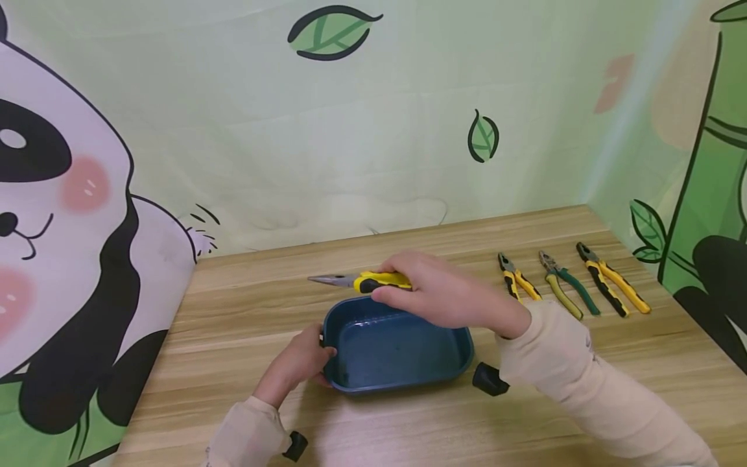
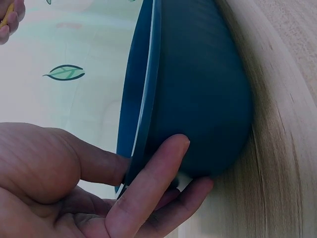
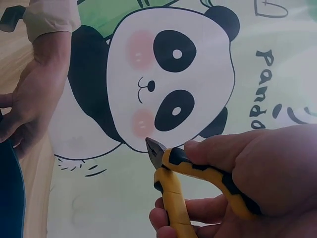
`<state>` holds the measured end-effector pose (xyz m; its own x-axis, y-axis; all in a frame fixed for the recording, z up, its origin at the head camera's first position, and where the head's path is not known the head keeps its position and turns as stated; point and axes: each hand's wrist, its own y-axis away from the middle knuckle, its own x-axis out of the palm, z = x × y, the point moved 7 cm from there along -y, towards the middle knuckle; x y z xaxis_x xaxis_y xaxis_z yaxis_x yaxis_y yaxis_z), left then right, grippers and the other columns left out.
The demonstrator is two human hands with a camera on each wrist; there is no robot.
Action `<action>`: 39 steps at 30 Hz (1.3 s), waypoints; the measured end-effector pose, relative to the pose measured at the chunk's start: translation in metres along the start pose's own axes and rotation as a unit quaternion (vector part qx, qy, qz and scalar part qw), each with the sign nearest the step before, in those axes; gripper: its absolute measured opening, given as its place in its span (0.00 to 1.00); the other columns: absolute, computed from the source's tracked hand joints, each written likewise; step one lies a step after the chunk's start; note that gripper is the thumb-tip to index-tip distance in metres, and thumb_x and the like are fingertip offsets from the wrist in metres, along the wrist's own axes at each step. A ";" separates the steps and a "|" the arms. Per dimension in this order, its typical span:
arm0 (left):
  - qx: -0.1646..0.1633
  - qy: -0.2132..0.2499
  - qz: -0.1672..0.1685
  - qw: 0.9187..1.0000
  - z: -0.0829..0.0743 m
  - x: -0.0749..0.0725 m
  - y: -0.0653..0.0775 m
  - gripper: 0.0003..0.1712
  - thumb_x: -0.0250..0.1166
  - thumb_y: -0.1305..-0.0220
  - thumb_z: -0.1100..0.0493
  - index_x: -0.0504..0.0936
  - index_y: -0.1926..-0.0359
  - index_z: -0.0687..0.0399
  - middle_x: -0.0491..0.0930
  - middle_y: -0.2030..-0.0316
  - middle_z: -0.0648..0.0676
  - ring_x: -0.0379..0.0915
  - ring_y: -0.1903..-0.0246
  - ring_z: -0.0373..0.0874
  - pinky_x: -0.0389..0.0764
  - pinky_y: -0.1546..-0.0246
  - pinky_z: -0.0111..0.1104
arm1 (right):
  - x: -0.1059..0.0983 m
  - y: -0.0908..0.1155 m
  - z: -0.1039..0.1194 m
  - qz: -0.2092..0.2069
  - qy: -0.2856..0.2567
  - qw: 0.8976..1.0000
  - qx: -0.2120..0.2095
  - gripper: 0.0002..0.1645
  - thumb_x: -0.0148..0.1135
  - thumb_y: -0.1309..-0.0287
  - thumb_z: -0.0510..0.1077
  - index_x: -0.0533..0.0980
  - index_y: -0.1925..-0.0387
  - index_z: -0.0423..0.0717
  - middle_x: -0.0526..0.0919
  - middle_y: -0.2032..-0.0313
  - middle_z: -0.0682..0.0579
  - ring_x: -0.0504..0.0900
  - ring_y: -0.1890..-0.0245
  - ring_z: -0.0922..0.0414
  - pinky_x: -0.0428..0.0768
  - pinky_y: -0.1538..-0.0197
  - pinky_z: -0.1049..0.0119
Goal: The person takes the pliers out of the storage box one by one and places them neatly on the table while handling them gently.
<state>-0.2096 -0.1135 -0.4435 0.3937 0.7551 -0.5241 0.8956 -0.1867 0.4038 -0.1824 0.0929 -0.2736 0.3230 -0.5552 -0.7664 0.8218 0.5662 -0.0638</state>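
Note:
A blue rectangular basin (image 1: 403, 357) sits on the wooden table. My left hand (image 1: 300, 355) grips its left end, thumb over the rim and fingers against the outer wall, as the left wrist view shows (image 2: 143, 198). Above the basin's far rim, my right hand (image 1: 434, 292) holds yellow-and-black needle-nose pliers (image 1: 373, 281) by the handles, the tip pointing left. In the right wrist view the handles of these pliers (image 3: 173, 198) are spread apart, with the thumb on one and fingers around the other. The basin's far right corner is partly hidden by the right hand.
To the right on the table (image 1: 233, 305) lie three more tools in a row: yellow-and-black pliers (image 1: 513, 275), green-handled pliers (image 1: 565, 285) and larger yellow-and-black pliers (image 1: 609, 279). A cloth backdrop with a panda (image 1: 64, 162) and leaves stands behind the table.

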 end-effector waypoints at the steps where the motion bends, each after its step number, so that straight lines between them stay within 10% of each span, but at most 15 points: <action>1: 0.001 -0.001 0.000 1.000 0.000 0.000 0.000 0.25 0.59 0.29 0.74 0.63 0.36 0.81 0.76 0.50 0.78 0.86 0.70 0.59 0.92 0.76 0.43 | 0.001 0.001 0.000 -0.003 0.007 1.000 0.002 0.24 0.60 0.26 0.54 0.77 0.42 0.39 0.79 0.56 0.50 0.76 0.57 0.53 0.82 0.55 0.62; 39: 0.001 -0.013 0.001 1.000 0.000 0.000 0.001 0.27 0.59 0.28 0.72 0.62 0.34 0.82 0.75 0.48 0.79 0.86 0.73 0.55 0.92 0.75 0.42 | 0.029 0.002 -0.009 -0.110 0.113 0.987 0.020 0.28 0.72 0.36 0.48 0.77 0.42 0.35 0.80 0.48 0.44 0.79 0.53 0.52 0.85 0.52 0.58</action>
<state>-0.2085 -0.1143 -0.4429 0.4014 0.7378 -0.5426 0.8951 -0.1904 0.4032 -0.1752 0.0833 -0.3020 0.0252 -0.5099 -0.8599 0.8795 0.4202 -0.2234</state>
